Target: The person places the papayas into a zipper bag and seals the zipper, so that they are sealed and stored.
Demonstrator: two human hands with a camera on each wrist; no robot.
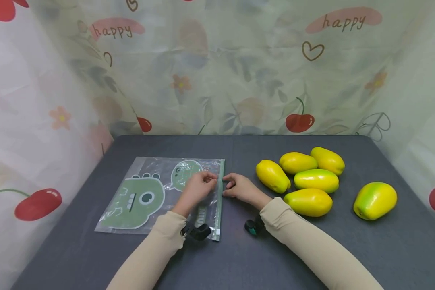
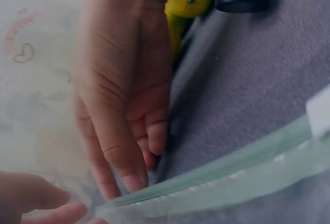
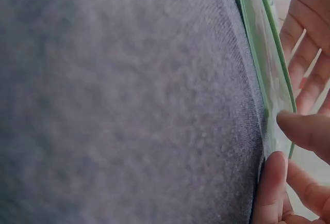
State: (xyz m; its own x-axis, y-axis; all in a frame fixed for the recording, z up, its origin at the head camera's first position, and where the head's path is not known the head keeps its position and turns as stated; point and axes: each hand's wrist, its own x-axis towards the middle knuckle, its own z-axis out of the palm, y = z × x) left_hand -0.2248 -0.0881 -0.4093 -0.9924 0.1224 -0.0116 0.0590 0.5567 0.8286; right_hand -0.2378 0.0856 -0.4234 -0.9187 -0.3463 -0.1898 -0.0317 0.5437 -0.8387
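Note:
A clear zip bag point(image 1: 135, 205) with green cartoon prints lies flat on the table, its green zip edge point(image 1: 219, 209) toward the right. My left hand point(image 1: 199, 185) is over the bag beside that edge, its fingertips close to the strip, fingers loosely spread in the right wrist view. From the other side my right hand point(image 1: 241, 187) has thumb and bent forefinger at the strip, pinching its edge. The right thumb point(image 2: 126, 162) meets the green strip in the left wrist view. A white zip slider point(image 2: 320, 111) sits toward the near end.
Several yellow-green papayas point(image 1: 313, 202) lie in a group to the right of my right hand, with one papaya point(image 1: 375, 201) apart farther right. Wrist cameras point(image 1: 196, 231) hang under both wrists. A printed curtain point(image 1: 217, 68) stands behind the dark table point(image 1: 253, 268).

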